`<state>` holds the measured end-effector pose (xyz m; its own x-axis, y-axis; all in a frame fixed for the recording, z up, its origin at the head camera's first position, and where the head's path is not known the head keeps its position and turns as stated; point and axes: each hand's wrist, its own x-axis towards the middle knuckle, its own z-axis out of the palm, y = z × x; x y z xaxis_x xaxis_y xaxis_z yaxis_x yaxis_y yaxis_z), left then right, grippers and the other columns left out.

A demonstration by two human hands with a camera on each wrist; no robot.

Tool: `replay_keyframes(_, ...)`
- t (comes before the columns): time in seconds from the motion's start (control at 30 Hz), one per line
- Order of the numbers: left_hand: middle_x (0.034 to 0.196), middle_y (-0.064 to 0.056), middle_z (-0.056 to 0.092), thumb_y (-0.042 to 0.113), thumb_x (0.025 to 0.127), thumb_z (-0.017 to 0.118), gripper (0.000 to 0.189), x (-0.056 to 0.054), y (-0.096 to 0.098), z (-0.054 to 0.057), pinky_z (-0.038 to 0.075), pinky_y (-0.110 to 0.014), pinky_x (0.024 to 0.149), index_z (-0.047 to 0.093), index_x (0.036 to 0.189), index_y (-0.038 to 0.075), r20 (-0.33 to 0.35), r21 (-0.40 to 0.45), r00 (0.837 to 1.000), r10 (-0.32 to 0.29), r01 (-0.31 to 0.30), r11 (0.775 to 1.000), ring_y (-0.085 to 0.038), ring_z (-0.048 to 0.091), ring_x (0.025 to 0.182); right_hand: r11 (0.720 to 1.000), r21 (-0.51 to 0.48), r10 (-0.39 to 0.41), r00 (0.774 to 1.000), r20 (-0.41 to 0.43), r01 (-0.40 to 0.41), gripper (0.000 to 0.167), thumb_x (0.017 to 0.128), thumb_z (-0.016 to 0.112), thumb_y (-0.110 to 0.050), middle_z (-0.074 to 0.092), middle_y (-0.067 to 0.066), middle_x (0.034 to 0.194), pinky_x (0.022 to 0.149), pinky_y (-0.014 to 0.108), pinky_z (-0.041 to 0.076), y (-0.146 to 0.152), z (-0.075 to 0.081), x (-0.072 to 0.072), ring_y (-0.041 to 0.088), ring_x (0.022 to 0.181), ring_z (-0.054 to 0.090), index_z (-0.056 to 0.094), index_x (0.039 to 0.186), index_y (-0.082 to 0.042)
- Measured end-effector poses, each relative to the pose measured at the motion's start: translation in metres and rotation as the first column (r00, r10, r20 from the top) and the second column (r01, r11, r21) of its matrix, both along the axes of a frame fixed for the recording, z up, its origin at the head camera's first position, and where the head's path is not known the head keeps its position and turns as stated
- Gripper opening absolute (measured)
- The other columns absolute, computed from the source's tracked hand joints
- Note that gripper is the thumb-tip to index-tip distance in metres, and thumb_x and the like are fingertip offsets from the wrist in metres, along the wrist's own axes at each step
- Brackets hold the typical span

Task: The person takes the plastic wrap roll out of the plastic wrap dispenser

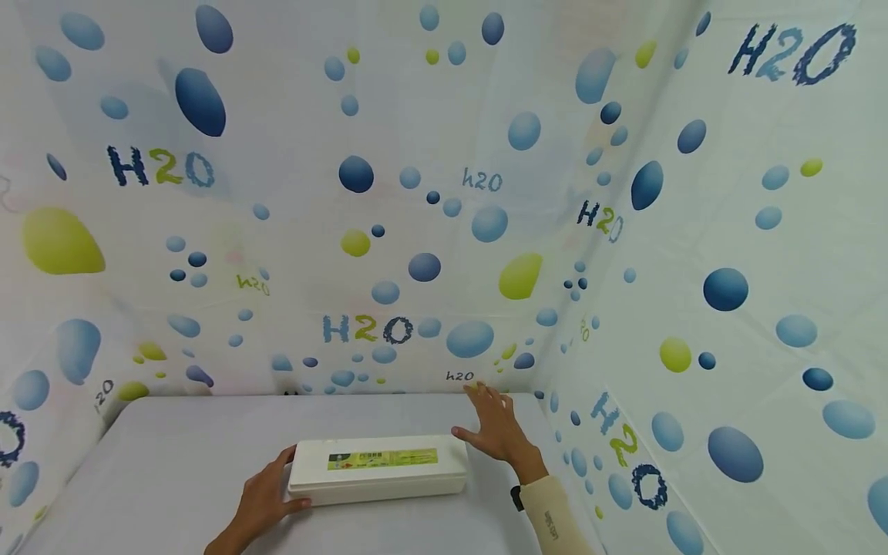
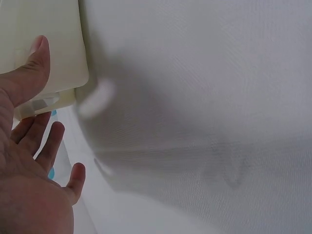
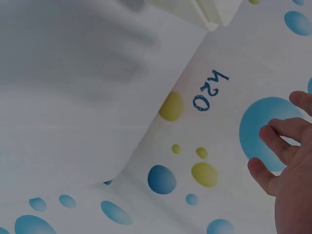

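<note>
"Why does the left hand (image 1: 260, 497) grip the white box (image 1: 378, 479) by its left end?"
"Likely steadying it — it's flat on the surface (image 1: 187, 451), the right hand (image 1: 498, 425) spread wide, holding nothing"

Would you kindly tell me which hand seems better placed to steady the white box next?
Probably the left hand: it grips the left end of the white box. The right hand is open and apart from the box in the right wrist view.

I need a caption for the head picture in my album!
Left hand gripping one end of a white box, right hand spread near the other.
</note>
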<state>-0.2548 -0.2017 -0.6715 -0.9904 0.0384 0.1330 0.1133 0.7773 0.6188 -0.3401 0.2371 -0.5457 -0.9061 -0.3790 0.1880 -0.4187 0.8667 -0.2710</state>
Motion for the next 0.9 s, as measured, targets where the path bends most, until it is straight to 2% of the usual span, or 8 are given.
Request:
replay_keyframes(0.2, 0.154, -0.033, 0.059, 0.029, 0.070, 0.104, 0.111, -0.002, 0.000, -0.003, 0.044, -0.083, 0.104, 0.042, 0.157, -0.003, 0.025, 0.007, 1.000, 0.010, -0.010, 1.000, -0.058, 0.057, 0.140, 1.000, -0.011, 0.008, 1.000, 0.021, -0.008, 0.090, 0.094, 0.077, -0.055, 0.052, 0.025, 0.165, 0.124, 0.073, 0.030, 0.000, -0.009, -0.001, 0.050, 0.155, 0.043, 0.048, 0.163, -0.006)
replay_keyframes(0.43, 0.158, -0.033, 0.056, 0.028, 0.073, 0.102, 0.110, -0.002, 0.000, 0.000, 0.041, -0.084, 0.107, 0.040, 0.159, -0.003, 0.064, 0.033, 0.998, 0.004, -0.006, 0.999, -0.058, 0.053, 0.145, 0.999, 0.003, 0.037, 0.993, 0.115, -0.037, 0.091, 0.094, 0.075, -0.061, 0.049, 0.026, 0.167, 0.124, 0.073, 0.030, 0.001, -0.020, -0.002, 0.048, 0.155, 0.046, 0.049, 0.163, -0.008)
replay_keyframes(0.57, 0.160, -0.033, 0.053, 0.029, 0.075, 0.101, 0.111, -0.003, -0.001, 0.002, 0.040, -0.084, 0.108, 0.038, 0.160, -0.002, 0.081, 0.038, 0.997, -0.004, 0.001, 0.999, -0.058, 0.051, 0.146, 0.998, 0.003, 0.065, 0.986, 0.151, -0.066, 0.093, 0.092, 0.077, -0.062, 0.053, 0.027, 0.164, 0.121, 0.076, 0.031, -0.001, -0.023, -0.002, 0.050, 0.152, 0.048, 0.052, 0.161, -0.005)
replay_keyframes(0.9, 0.160, -0.034, 0.053, 0.032, 0.073, 0.102, 0.111, -0.002, -0.002, 0.000, 0.041, -0.084, 0.108, 0.040, 0.159, -0.002, 0.072, 0.035, 0.997, -0.011, 0.009, 0.999, -0.058, 0.052, 0.146, 0.992, 0.075, 0.091, 0.979, 0.182, -0.106, 0.103, 0.083, 0.082, -0.069, 0.060, 0.021, 0.159, 0.115, 0.071, 0.041, -0.008, -0.033, 0.004, 0.045, 0.147, 0.056, 0.053, 0.160, -0.006)
